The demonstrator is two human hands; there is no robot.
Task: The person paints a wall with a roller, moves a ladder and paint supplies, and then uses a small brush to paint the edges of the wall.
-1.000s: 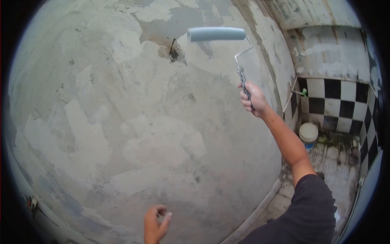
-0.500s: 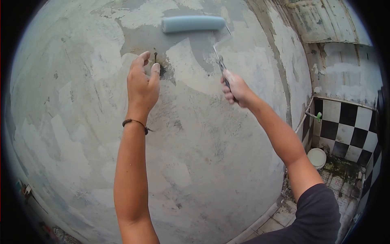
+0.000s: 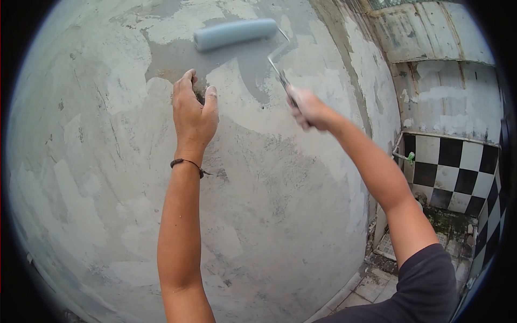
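- Raised since a second ago, the left hand (image 3: 195,110) has gone from low in view to below the paint roller (image 3: 237,34); its fingers are loosely curved, thumb apart, holding nothing visible.
- Closed fingers of the right hand (image 3: 309,109) grip the roller's handle (image 3: 283,82).
- Pale blue and slightly tilted, the roller is before the patchy grey wall (image 3: 264,199), high up; whether it touches cannot be told.

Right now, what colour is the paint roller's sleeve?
The roller sleeve is pale blue, best seen in the head view.
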